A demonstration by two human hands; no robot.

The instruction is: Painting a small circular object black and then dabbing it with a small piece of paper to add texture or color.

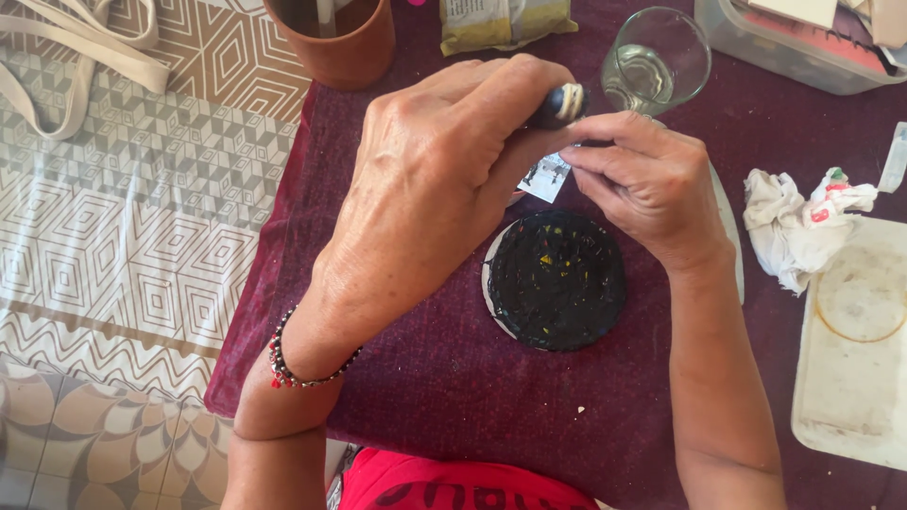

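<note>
Grip: both hands meet above the middle of the table, closed on one small object. The left hand (430, 179) pinches a small dark tube (557, 106) near its pale ribbed cap, thumb and fingers wrapped round so most of the body is hidden. The right hand (647, 179) closes its fingertips on the lower end, where a bit of printed label (546, 177) shows — a two-handed hold that steadies the tube at both ends.

The tube is held in the air directly over a round disc (557, 280) coated in black with a few coloured flecks, lying flat on the dark red cloth (453, 378); held there, anything coming out would likely land on the disc.

Around it, within reach but clear of the hands: a glass of water (657, 61) behind, a terracotta pot (333, 40) to the left rear, a crumpled paint-stained rag (798, 227) and a white tray (855, 340) on the right — wiping and rinsing things kept to the side.
</note>
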